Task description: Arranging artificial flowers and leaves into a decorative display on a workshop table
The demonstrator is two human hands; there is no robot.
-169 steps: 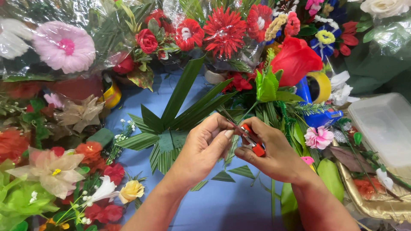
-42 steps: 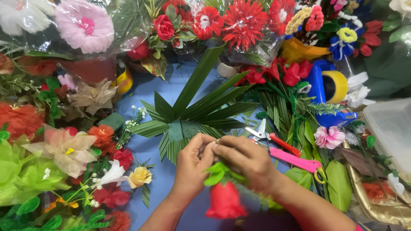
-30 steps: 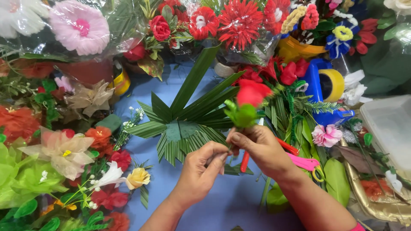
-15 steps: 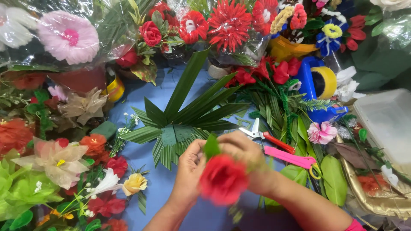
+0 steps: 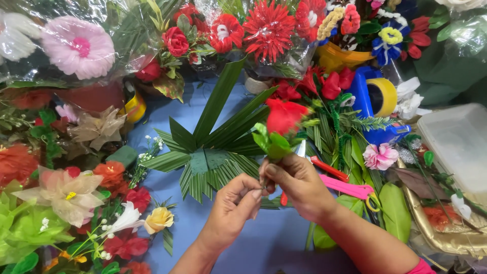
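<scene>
Where half a second back the red bloom sagged low in front of the wrists, the right hand [image 5: 299, 185] now holds the artificial red rose [image 5: 283, 115] upright, its head risen above the knuckles and over the fan of palm leaves [image 5: 213, 147]. The right fingers are closed around the stem just under the green leaf cluster [image 5: 271, 144]; the left hand [image 5: 231, 210] pinches the stem's lower end with fingertips drawn narrow, the two hands touching. By my reading, the flipped flower means the work at the stem has moved from its head end to its foot.

Just beyond the right hand, on the blue tabletop [image 5: 167, 180], lie two cutting tools: red-handled scissors [image 5: 327, 167] and a pink-handled cutter [image 5: 347, 186], close together. One block of green foam [image 5: 120, 156] sits left of the palm fan. One roll of yellow tape [image 5: 385, 96] rests on a blue holder behind. One pale plastic box [image 5: 459, 144] stands at the right edge, beside one gold tray [image 5: 431, 231]. Wrapped bouquets ring the top and left; I cannot count their blooms.
</scene>
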